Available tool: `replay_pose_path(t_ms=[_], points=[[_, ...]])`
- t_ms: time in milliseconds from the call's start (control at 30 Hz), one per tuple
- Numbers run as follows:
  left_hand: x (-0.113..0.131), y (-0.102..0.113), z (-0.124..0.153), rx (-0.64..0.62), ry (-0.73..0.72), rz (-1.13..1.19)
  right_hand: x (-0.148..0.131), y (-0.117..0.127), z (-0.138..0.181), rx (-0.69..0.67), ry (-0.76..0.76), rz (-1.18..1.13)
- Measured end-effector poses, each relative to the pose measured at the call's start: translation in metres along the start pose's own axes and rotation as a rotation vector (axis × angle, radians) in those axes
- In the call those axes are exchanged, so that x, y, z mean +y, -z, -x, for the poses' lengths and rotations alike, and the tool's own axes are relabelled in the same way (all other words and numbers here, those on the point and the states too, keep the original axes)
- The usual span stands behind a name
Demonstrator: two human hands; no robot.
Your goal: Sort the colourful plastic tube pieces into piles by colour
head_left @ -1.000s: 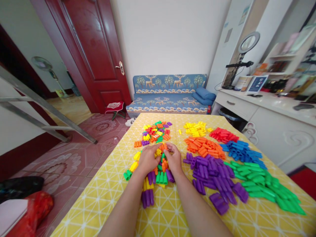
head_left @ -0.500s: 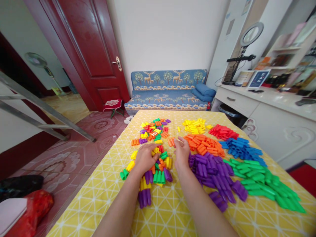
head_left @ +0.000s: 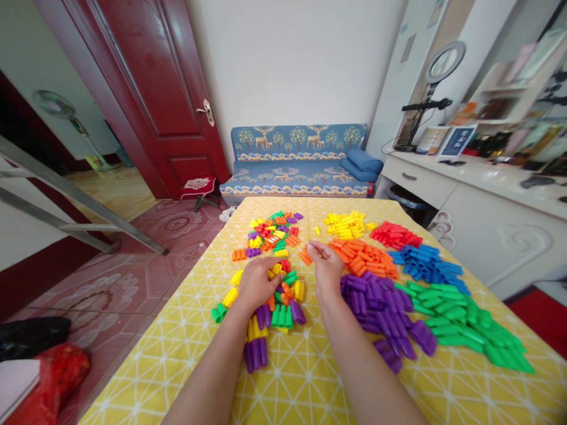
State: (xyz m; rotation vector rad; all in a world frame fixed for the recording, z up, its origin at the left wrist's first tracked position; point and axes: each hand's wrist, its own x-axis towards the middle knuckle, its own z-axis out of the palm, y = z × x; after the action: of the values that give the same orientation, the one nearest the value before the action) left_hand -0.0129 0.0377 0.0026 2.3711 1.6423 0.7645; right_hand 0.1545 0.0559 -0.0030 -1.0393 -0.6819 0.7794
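Note:
My left hand (head_left: pixel 259 282) rests on a mixed pile of plastic tube blocks (head_left: pixel 282 317), its fingers curled around a yellow tube block (head_left: pixel 276 270). Green, purple, orange and red blocks surround it. To the right, my right hand (head_left: pixel 328 268) has its thumb and fingers drawn together at an orange tube block (head_left: pixel 305 256), which shows just beneath and left of the fingertips. My fingers partly cover that block. Beside this hand lie the orange heap (head_left: pixel 367 258) and the purple heap (head_left: pixel 381 313).
Yellow (head_left: pixel 345 225), red (head_left: pixel 396 235), blue (head_left: pixel 427 265) and green (head_left: pixel 469 323) heaps lie toward the right. Another mixed cluster (head_left: pixel 270 230) sits at the back left of the table. A sofa (head_left: pixel 296 174) stands beyond the table, a cabinet (head_left: pixel 496 218) at right.
The view has shifted slightly. My right hand has moved a little left and up, and the orange block at its fingertips now lies more slanted. My left hand stays over the mixed pile.

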Motion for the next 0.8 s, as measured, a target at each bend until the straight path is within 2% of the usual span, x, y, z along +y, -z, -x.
replay_pose_path(t_ms=[167,333,600,800], points=[[-0.003,-0.002,0.0,0.015,0.009,0.001,0.002,0.0,-0.003,0.203,-0.17,-0.211],[-0.004,-0.003,0.001,0.02,0.002,0.002,0.004,0.011,-0.017,0.291,-0.164,-0.327],[-0.001,0.0,0.001,0.015,0.012,0.01,0.003,0.026,-0.038,0.356,-0.135,-0.443],[-0.001,0.0,0.001,0.012,0.011,0.005,0.003,0.026,-0.042,0.345,-0.275,-0.491]])
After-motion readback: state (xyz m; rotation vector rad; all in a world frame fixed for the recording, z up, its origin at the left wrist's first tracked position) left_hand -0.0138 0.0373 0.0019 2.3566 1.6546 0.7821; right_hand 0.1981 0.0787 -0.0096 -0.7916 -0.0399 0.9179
